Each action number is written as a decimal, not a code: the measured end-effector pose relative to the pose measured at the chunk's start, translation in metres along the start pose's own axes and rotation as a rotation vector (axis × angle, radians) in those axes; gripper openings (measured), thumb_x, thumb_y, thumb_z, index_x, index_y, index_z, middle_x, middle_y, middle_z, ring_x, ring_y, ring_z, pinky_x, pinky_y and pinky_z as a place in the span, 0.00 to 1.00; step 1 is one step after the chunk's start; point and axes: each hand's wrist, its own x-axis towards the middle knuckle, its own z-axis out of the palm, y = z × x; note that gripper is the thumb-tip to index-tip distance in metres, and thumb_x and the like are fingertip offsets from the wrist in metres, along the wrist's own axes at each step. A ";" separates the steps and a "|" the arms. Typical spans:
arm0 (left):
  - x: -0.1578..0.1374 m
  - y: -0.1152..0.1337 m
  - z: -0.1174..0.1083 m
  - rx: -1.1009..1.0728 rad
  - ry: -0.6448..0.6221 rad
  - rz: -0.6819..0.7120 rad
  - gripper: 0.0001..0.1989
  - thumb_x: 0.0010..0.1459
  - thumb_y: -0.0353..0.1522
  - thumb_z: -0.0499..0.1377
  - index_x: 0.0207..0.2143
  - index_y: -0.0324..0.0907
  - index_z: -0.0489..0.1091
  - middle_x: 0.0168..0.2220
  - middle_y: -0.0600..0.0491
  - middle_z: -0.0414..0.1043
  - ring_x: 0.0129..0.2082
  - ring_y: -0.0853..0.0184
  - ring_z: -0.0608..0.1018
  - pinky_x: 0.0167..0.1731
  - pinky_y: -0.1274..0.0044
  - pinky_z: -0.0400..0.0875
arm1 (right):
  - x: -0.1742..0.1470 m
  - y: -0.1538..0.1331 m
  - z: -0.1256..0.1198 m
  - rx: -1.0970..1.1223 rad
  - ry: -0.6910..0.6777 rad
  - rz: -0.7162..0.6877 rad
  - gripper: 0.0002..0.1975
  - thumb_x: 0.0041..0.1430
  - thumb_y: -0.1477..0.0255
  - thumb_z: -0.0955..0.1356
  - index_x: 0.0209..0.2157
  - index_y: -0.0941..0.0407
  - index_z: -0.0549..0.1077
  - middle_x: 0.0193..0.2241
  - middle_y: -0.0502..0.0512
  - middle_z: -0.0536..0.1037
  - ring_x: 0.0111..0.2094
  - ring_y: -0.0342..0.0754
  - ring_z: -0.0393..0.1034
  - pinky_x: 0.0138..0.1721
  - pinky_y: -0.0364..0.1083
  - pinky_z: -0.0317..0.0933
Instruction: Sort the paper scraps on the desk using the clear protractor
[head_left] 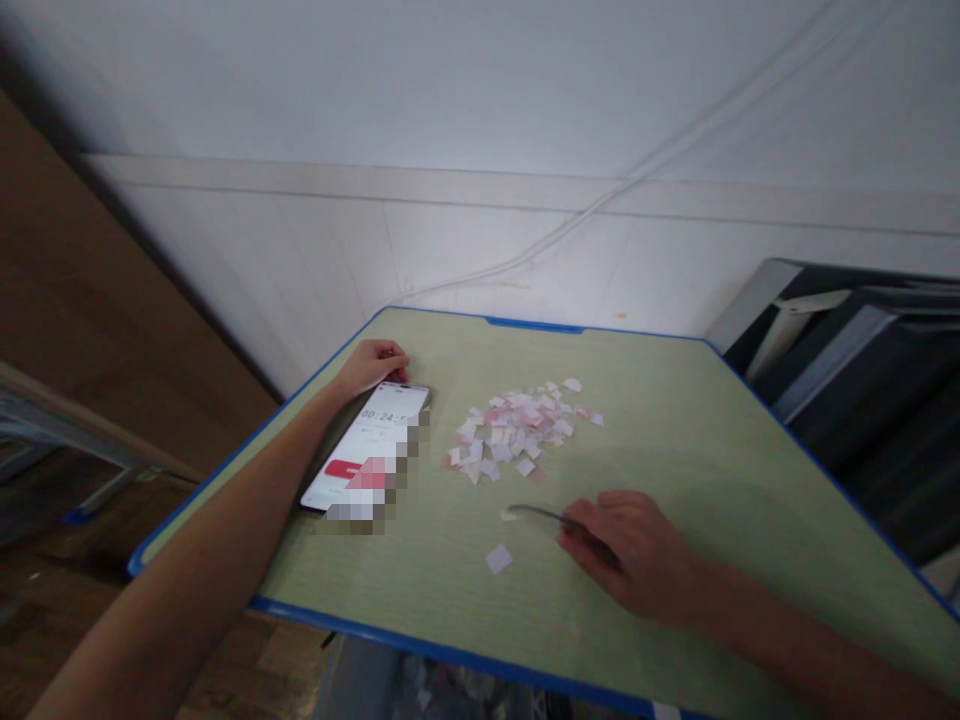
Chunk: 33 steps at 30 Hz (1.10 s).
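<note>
My right hand (630,550) grips slim dark tweezers (544,514) with a bent tip. The tip is at a small pale paper scrap (508,516) low over the table; I cannot tell whether it is pinched. Just below it, a white paper square (499,559) lies by itself. Farther back is a loose heap of small white and pink paper pieces (517,430). My left hand (375,365) rests with curled fingers at the table's left side, by the top end of a phone (367,440). A running time reading shows on the phone's screen, partly blurred out.
The green table (645,400) has a blue rim and stands against a white wall (487,240) with a cable. Dark folded items (862,390) lean at the right. A brown panel (112,290) stands at the left. Below the front edge is a bin (360,680) holding scraps.
</note>
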 end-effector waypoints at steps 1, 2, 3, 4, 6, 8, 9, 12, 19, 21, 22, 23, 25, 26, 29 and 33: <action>0.000 0.001 0.000 -0.001 -0.002 0.004 0.07 0.39 0.33 0.60 0.17 0.39 0.65 0.15 0.55 0.69 0.15 0.72 0.69 0.19 0.80 0.64 | -0.001 -0.004 0.000 0.015 -0.034 -0.068 0.15 0.63 0.72 0.57 0.27 0.56 0.69 0.18 0.52 0.72 0.20 0.45 0.65 0.26 0.44 0.51; -0.001 0.001 0.000 -0.001 -0.004 0.009 0.07 0.39 0.33 0.60 0.17 0.39 0.65 0.14 0.55 0.68 0.15 0.72 0.69 0.19 0.80 0.64 | -0.002 -0.008 -0.001 0.041 -0.065 -0.139 0.14 0.63 0.71 0.57 0.26 0.56 0.69 0.18 0.51 0.72 0.20 0.45 0.64 0.26 0.44 0.51; -0.001 0.002 0.000 0.001 -0.007 0.011 0.07 0.39 0.33 0.60 0.17 0.39 0.65 0.14 0.55 0.68 0.15 0.72 0.69 0.19 0.80 0.63 | -0.002 -0.012 -0.002 0.072 -0.088 -0.199 0.14 0.63 0.71 0.58 0.26 0.55 0.69 0.18 0.50 0.72 0.21 0.45 0.64 0.26 0.44 0.50; -0.002 0.003 0.000 0.001 -0.009 0.013 0.07 0.39 0.33 0.60 0.17 0.39 0.65 0.14 0.55 0.68 0.15 0.72 0.69 0.19 0.80 0.64 | -0.003 -0.015 -0.003 0.097 -0.086 -0.249 0.14 0.63 0.70 0.58 0.26 0.55 0.69 0.17 0.50 0.72 0.20 0.44 0.63 0.26 0.44 0.50; -0.002 0.003 0.000 0.002 -0.011 0.010 0.07 0.39 0.33 0.60 0.17 0.39 0.65 0.14 0.55 0.69 0.15 0.72 0.69 0.19 0.80 0.64 | -0.003 -0.017 -0.004 0.095 -0.078 -0.236 0.15 0.64 0.70 0.57 0.26 0.56 0.69 0.17 0.50 0.72 0.20 0.44 0.63 0.27 0.44 0.50; -0.001 0.002 0.000 0.004 -0.010 0.002 0.07 0.39 0.33 0.60 0.17 0.39 0.65 0.15 0.55 0.69 0.15 0.72 0.69 0.19 0.80 0.64 | -0.002 -0.013 -0.004 0.054 -0.048 -0.133 0.17 0.65 0.71 0.56 0.27 0.57 0.70 0.18 0.52 0.73 0.21 0.44 0.63 0.27 0.44 0.50; 0.000 0.001 0.000 0.005 -0.010 0.000 0.07 0.39 0.33 0.60 0.17 0.39 0.66 0.15 0.55 0.69 0.15 0.72 0.69 0.19 0.79 0.64 | -0.001 -0.011 -0.004 0.037 -0.032 -0.081 0.18 0.66 0.70 0.55 0.27 0.57 0.70 0.18 0.53 0.73 0.21 0.45 0.64 0.27 0.44 0.50; 0.001 0.000 0.000 0.009 -0.007 0.002 0.07 0.39 0.33 0.60 0.17 0.39 0.66 0.14 0.55 0.68 0.15 0.72 0.69 0.19 0.79 0.64 | -0.001 -0.007 -0.003 0.020 -0.022 -0.031 0.19 0.66 0.70 0.54 0.28 0.57 0.71 0.19 0.54 0.73 0.21 0.45 0.64 0.26 0.44 0.50; -0.001 0.003 0.000 0.030 0.000 0.003 0.07 0.39 0.33 0.60 0.17 0.39 0.65 0.15 0.55 0.68 0.16 0.72 0.69 0.20 0.79 0.64 | -0.005 -0.022 0.000 0.134 -0.198 -0.351 0.11 0.61 0.72 0.60 0.26 0.55 0.68 0.17 0.48 0.72 0.18 0.42 0.61 0.25 0.45 0.49; -0.001 0.004 0.001 0.025 -0.001 0.001 0.07 0.39 0.33 0.60 0.17 0.39 0.65 0.14 0.55 0.68 0.16 0.72 0.69 0.20 0.79 0.64 | -0.006 -0.023 0.001 0.144 -0.197 -0.381 0.11 0.61 0.72 0.59 0.26 0.55 0.68 0.17 0.48 0.72 0.18 0.42 0.60 0.24 0.46 0.49; -0.001 0.004 0.001 0.022 -0.002 0.004 0.07 0.39 0.33 0.60 0.17 0.39 0.65 0.14 0.55 0.68 0.16 0.72 0.69 0.19 0.80 0.64 | -0.007 -0.023 0.001 0.148 -0.187 -0.385 0.12 0.62 0.71 0.59 0.26 0.55 0.68 0.17 0.48 0.72 0.17 0.42 0.60 0.24 0.46 0.49; -0.001 0.003 0.001 0.020 -0.002 0.007 0.07 0.39 0.33 0.60 0.16 0.39 0.65 0.14 0.55 0.68 0.15 0.72 0.69 0.19 0.80 0.63 | -0.007 -0.023 0.001 0.153 -0.175 -0.385 0.14 0.62 0.70 0.58 0.26 0.55 0.68 0.17 0.48 0.72 0.17 0.42 0.60 0.24 0.46 0.49; -0.001 0.002 0.001 0.018 0.000 0.010 0.08 0.39 0.34 0.60 0.16 0.39 0.65 0.14 0.55 0.68 0.15 0.72 0.69 0.19 0.80 0.63 | -0.008 -0.022 0.000 0.169 -0.158 -0.378 0.16 0.64 0.69 0.57 0.25 0.56 0.68 0.16 0.49 0.72 0.17 0.42 0.60 0.25 0.46 0.50; 0.000 0.002 0.000 0.017 0.002 0.008 0.08 0.38 0.34 0.60 0.17 0.39 0.65 0.14 0.55 0.68 0.15 0.72 0.69 0.18 0.80 0.63 | -0.007 -0.022 -0.002 0.179 -0.153 -0.370 0.17 0.64 0.68 0.56 0.25 0.56 0.69 0.17 0.49 0.72 0.18 0.42 0.61 0.26 0.46 0.52; -0.001 0.001 0.000 0.017 -0.001 0.000 0.08 0.38 0.34 0.61 0.18 0.39 0.66 0.15 0.55 0.69 0.16 0.72 0.69 0.19 0.79 0.64 | -0.004 -0.016 -0.009 0.237 -0.122 -0.301 0.16 0.64 0.69 0.57 0.27 0.56 0.70 0.20 0.51 0.73 0.23 0.43 0.64 0.30 0.45 0.56; -0.001 0.002 0.000 0.009 -0.008 -0.004 0.07 0.39 0.33 0.60 0.18 0.39 0.65 0.15 0.55 0.69 0.15 0.72 0.69 0.20 0.79 0.64 | 0.004 0.009 -0.019 0.386 0.040 -0.149 0.13 0.65 0.71 0.59 0.31 0.58 0.72 0.26 0.55 0.74 0.29 0.44 0.67 0.32 0.43 0.61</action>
